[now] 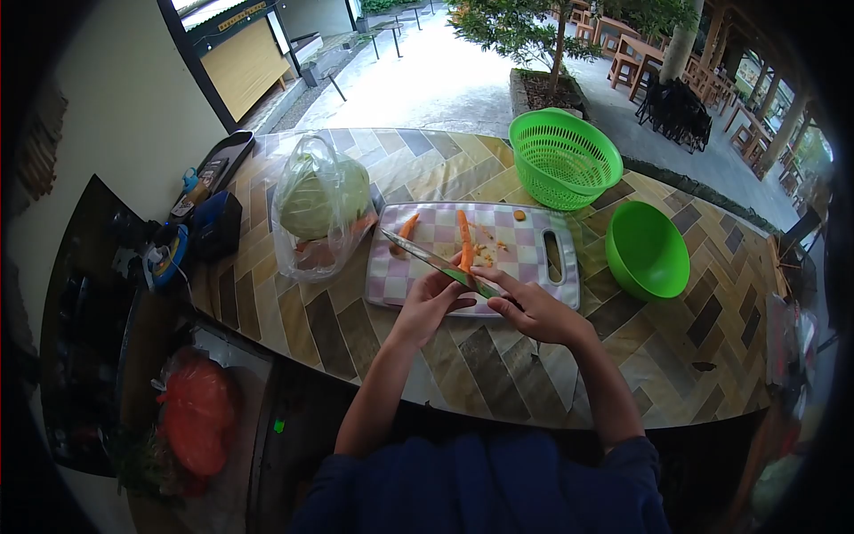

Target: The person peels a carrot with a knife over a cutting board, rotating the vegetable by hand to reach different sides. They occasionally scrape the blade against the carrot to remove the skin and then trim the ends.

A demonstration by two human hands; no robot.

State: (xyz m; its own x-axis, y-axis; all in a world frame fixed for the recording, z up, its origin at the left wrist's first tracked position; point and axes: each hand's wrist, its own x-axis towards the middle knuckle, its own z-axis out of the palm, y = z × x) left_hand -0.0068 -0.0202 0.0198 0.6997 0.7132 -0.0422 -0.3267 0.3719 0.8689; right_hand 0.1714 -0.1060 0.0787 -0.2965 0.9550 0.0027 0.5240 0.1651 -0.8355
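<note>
I am holding a peeled-looking carrot (464, 234) over the near middle of the cutting board (391, 276), its long axis running near to far, with the far end leaning slightly left. My left hand (433, 298) is pinching its near end, and my right hand (532, 310) is grasping the green handle of the knife (425, 254). The blade is crossing close to that near end and partly hiding it, its tip pointing far and left.

Orange scraps (485, 253) are lying just right of the carrot, a second carrot piece (408, 225) is resting to its left, and a round slice (519, 215) is sitting near the board's far right corner. Left of the board, a clear plastic bag (301, 260) is holding a cabbage (322, 194). A green colander (569, 190) is standing far right, and a green bowl (647, 249) is sitting nearer, both on the tiled worktop (703, 378). A dark blue box (216, 224) is standing at the far left edge, and a red bag (200, 418) is lying below, near left. Across the yard, a sign (238, 16) is showing lettering too small to read.
</note>
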